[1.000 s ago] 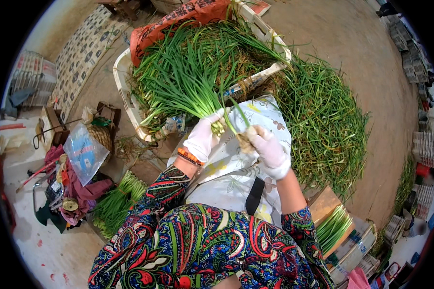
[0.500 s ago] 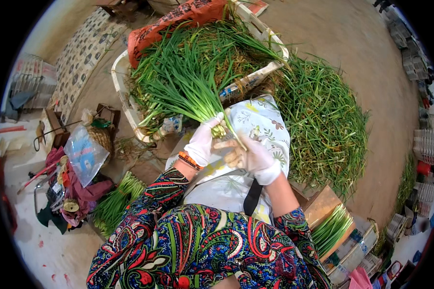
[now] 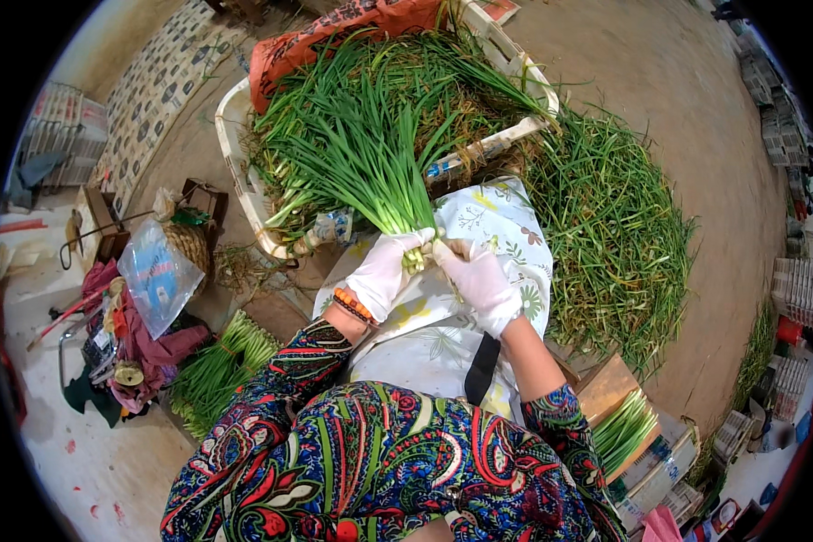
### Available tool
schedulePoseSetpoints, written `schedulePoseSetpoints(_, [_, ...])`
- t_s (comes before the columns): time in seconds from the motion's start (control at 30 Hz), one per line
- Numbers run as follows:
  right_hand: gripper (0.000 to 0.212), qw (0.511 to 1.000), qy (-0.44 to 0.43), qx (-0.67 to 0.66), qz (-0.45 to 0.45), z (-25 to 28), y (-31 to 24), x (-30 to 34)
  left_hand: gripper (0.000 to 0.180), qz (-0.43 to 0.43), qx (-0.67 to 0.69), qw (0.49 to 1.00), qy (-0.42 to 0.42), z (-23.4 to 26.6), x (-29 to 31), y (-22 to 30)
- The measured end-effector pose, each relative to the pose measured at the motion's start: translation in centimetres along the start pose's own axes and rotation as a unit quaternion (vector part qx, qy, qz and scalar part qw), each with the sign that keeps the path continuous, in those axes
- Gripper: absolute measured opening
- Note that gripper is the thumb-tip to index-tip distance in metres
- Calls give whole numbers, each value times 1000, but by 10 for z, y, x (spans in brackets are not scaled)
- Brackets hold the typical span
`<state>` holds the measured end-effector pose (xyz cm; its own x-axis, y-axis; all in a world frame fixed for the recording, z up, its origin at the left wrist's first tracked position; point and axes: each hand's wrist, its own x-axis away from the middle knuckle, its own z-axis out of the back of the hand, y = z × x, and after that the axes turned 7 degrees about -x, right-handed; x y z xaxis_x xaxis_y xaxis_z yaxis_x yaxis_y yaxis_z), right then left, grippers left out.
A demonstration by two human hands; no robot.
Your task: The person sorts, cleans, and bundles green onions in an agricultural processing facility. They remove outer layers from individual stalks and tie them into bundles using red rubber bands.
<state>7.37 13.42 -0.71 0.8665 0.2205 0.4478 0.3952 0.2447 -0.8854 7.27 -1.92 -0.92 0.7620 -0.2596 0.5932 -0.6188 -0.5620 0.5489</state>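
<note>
My gloved left hand (image 3: 384,274) is closed around the pale lower ends of a bunch of green chives (image 3: 375,167), whose leaves fan away from me over the crate. Close beside it, at the right edge of the bunch, my gloved right hand (image 3: 481,282) pinches thumb and fingers together on a chive stalk, mostly hidden by the fingers. Both hands are above a white apron (image 3: 506,217) with a leaf print, spread over my lap. Beyond them stands a white plastic crate (image 3: 230,135) heaped with loose chives and dry brown bits.
A large pile of loose greens (image 3: 614,244) lies right of the crate. Tied chives (image 3: 221,366) rest at my left, and another bunch (image 3: 625,432) lies on a board at my right. An orange sack (image 3: 289,59) drapes the crate's far side. A plastic bag (image 3: 158,275) hangs left.
My right hand has moved in to the bunch, and its fingers, spread and blurred before, are now pinched together. The bunch in my left hand has shifted slightly right and stands more upright.
</note>
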Motion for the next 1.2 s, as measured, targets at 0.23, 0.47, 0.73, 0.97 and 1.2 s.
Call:
schedulePoseSetpoints(0.23, [24,979,-40,-197,-43,18,-33,7,21,0,67,997,32,5,-9,-4])
schedulePoseSetpoints(0.47, [32,936,95,-338,-41,113,-28,44,24,-15,79,996,40,-5,-11,16])
schedulePoseSetpoints(0.73, [26,978,-103,-174,-48,34,-24,0,25,-5,31,999,40,-11,-8,4])
schedulePoseSetpoints(0.97, [16,975,-107,-195,-22,41,-47,28,24,21,103,993,49,-4,-13,6])
schedulePoseSetpoints(1.2, [23,975,218,20,-42,177,5,62,22,-17,52,997,55,-20,-14,11])
